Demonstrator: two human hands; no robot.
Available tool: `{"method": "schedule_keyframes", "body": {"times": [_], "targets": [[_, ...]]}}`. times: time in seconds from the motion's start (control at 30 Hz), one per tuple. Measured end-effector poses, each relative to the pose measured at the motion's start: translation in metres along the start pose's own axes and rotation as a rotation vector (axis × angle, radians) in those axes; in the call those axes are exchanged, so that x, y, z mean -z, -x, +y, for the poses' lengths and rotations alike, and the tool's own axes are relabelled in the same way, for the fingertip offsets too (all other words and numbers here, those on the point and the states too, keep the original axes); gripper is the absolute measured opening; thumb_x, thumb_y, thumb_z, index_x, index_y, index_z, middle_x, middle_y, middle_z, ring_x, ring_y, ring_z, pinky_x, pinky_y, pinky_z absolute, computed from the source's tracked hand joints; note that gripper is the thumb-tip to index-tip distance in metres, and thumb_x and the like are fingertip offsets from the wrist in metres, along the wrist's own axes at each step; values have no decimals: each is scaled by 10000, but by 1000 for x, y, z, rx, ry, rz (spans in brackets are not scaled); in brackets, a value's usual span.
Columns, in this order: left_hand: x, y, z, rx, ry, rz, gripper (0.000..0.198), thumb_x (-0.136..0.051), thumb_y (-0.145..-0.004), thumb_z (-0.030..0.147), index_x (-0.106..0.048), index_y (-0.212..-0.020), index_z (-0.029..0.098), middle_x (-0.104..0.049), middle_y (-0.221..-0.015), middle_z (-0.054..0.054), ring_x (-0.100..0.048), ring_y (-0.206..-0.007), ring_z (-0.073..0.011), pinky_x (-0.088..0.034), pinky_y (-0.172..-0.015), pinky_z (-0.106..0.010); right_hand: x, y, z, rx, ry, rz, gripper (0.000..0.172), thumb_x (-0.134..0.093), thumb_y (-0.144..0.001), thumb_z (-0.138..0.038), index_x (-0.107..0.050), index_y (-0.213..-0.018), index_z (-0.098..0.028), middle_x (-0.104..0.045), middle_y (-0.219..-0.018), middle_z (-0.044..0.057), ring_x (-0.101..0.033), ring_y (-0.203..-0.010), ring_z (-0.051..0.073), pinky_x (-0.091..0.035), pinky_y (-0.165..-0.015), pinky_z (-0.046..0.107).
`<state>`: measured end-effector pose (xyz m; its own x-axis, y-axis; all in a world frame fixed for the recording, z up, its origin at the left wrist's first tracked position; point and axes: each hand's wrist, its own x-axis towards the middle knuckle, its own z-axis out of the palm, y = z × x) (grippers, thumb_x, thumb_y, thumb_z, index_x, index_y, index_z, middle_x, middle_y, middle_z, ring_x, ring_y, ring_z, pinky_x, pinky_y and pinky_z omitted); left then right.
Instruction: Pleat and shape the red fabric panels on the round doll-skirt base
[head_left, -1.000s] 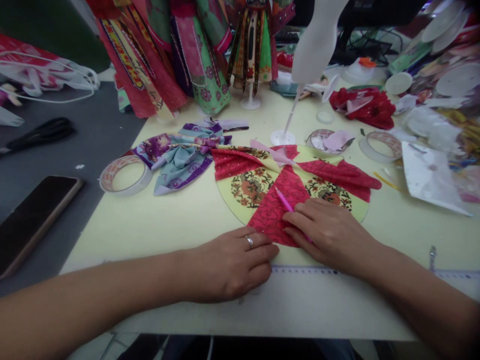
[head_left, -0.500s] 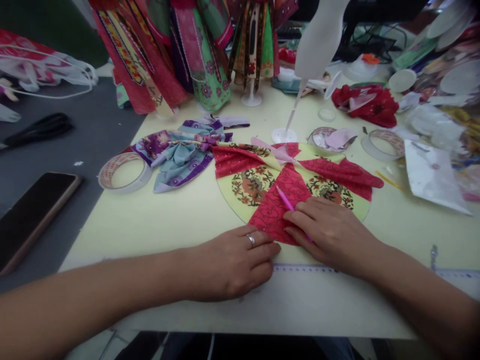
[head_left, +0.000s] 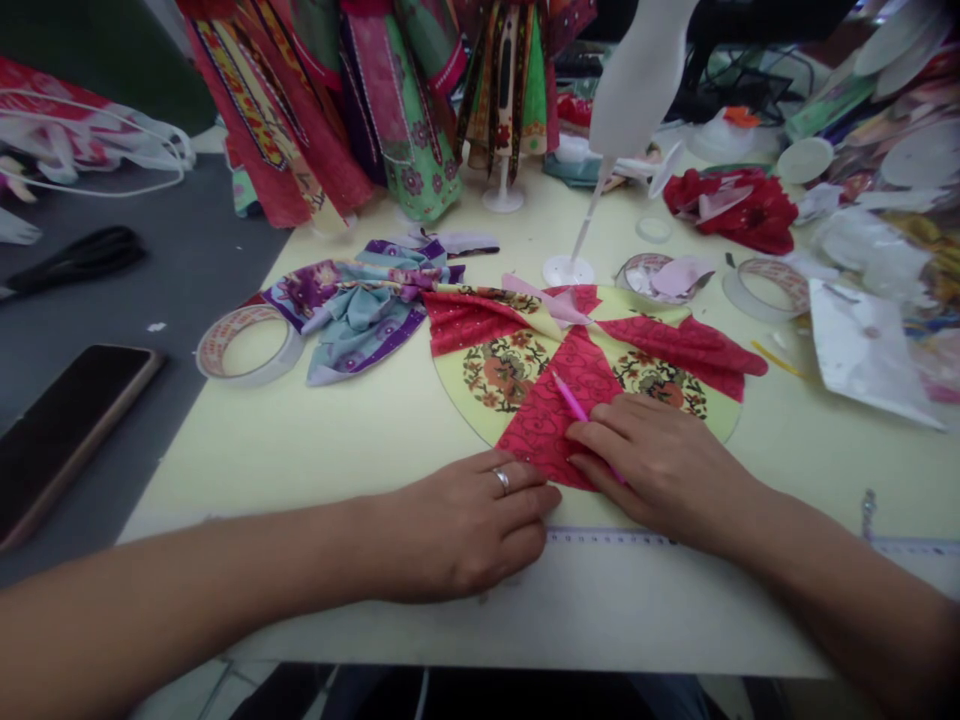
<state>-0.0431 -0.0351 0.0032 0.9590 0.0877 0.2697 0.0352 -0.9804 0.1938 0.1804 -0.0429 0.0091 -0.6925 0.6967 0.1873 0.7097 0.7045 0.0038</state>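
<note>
The right hand [head_left: 652, 460] has a slim bright-pink pen [head_left: 571, 397] tucked between its thumb and fingers, the tip slanting forward and to the left, away from the body. Carried at this angle, the pen probably leaves the fingertips free to bear on the cloth beneath; whether its tip touches the cloth I cannot tell.

The left hand [head_left: 476, 530], a silver band ring [head_left: 501, 481] on one finger, lies palm down with its fingers close together, their ends on the near left corner of the red panel. This seems to steady that edge; whether the thumb pinches any cloth is hidden.

Under both hands is the round-edged fabric piece of red patterned and pale-yellow flowered panels [head_left: 555, 435], spread on the pale-yellow tabletop [head_left: 360, 440], its far side bunched in folds. The forearms come in from opposite sides, wrists low, so the hands flank the red panel's near end.

A clear ruler strip with dark markings [head_left: 607, 537] runs just nearer the body. Beyond to the left, a gathered blue-and-purple printed cloth [head_left: 367, 330] meets the folds, beside a whitish tape roll [head_left: 281, 366].
</note>
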Motion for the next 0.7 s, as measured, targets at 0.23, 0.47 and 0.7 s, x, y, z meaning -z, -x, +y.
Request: {"method": "schedule_keyframes", "body": {"times": [0.23,0.47,0.7], "targets": [[0,1,1,-5,-1,1,216,-398,-867,139,-607,-847,86,-601,-1085,-153,-538,-994,-260,-455,-863,-400,-1,1,0,-1,-4,2,209,-418,-873,-217,-611,-885,-137,-564,-700,49,-530,-699,168,-407,-685,299],[1,0,0,0,-2,-14,203,-408,-862,137,-605,-849,88,-597,-1100,-149,-536,-1000,-259,-454,-866,-400,1,1,0,-3,-4,-12,200,-428,-869,-217,-609,-893,-134,-569,-711,49,-531,-701,172,-411,-692,304],[1,0,0,-1,1,-2,213,-405,-866,138,-611,-848,84,-601,-1095,-152,-538,-1001,-263,-459,-859,-403,0,0,0,0,-1,-1,209,-417,-873,-216,-609,-888,-135,-564,-706,48,-526,-698,167,-399,-681,296]]}}
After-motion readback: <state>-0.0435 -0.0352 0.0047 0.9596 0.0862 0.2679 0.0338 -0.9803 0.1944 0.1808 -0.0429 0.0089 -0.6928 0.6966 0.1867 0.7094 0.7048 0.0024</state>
